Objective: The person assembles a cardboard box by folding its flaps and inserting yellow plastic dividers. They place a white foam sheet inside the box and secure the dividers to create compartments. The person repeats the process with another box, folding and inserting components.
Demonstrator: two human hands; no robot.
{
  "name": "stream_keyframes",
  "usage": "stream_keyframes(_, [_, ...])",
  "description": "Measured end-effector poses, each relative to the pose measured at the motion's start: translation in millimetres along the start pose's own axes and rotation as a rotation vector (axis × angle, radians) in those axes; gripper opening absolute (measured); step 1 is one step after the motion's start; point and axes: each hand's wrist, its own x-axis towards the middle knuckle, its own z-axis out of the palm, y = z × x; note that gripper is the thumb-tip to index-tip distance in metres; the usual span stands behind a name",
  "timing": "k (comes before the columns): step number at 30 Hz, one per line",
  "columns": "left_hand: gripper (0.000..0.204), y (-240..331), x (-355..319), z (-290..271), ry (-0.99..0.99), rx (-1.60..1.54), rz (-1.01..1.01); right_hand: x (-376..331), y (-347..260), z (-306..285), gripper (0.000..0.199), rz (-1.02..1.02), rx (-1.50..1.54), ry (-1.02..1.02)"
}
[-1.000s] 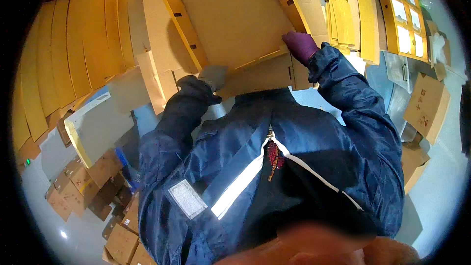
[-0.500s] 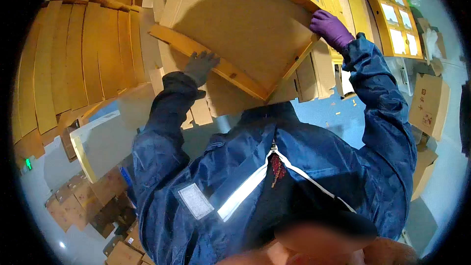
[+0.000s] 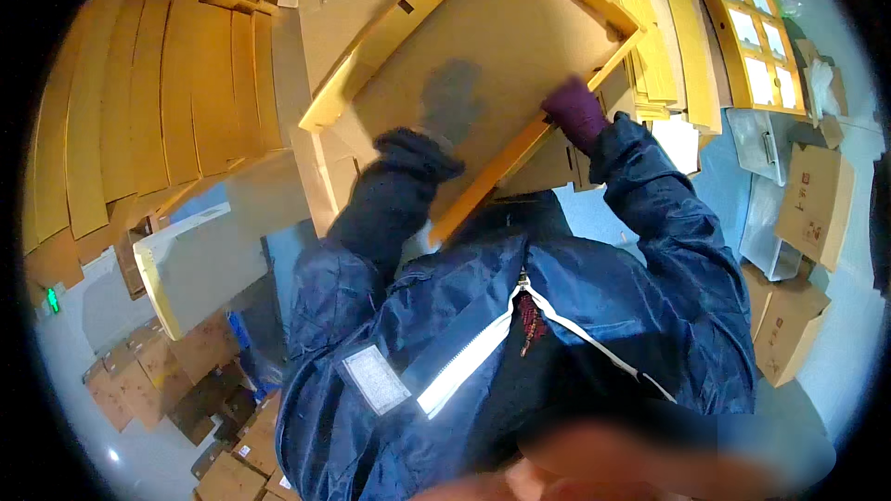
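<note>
The cardboard tray [image 3: 501,56], shallow, matte brown inside with yellow folded rims, is held tilted before the person's chest, nothing in it. The left hand [image 3: 450,97], grey-gloved, lies spread flat on its floor. The right hand [image 3: 577,113], purple-gloved, pinches the near rim. Flat cardboard sheets [image 3: 167,102] crowd the left side; small boxes [image 3: 815,204] sit right.

Flat cardboard sheets [image 3: 158,121] fanned in rows at left. Yellow flat stack [image 3: 664,46] upper right, beside yellow windowed panel [image 3: 752,37]. Brown boxes [image 3: 807,250] at right, more boxes [image 3: 158,390] lower left. White yellow-edged box [image 3: 204,260] left of centre.
</note>
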Motion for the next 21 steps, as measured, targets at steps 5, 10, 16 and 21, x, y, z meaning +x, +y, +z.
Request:
stream_keyframes(5, [0.07, -172, -8, -22, 0.17, -0.141, -0.597, -34, -62, 6, 0.012, -0.264, 0.002, 0.255])
stream_keyframes(10, [0.061, -167, -65, -14, -0.31, -0.159, -0.625, -60, -63, 35, 0.008, -0.281, 0.153, -0.003])
stream_keyframes(16, [0.038, -55, -146, -25, 0.197, -1.004, -0.808, -33, 31, 31, 0.018, -0.227, -0.003, 0.166])
stream_keyframes(21, [0.042, -12, -184, -44, -0.229, 0.24, 0.283, -8, 43, 17, 0.033, -0.294, 0.119, 0.146])
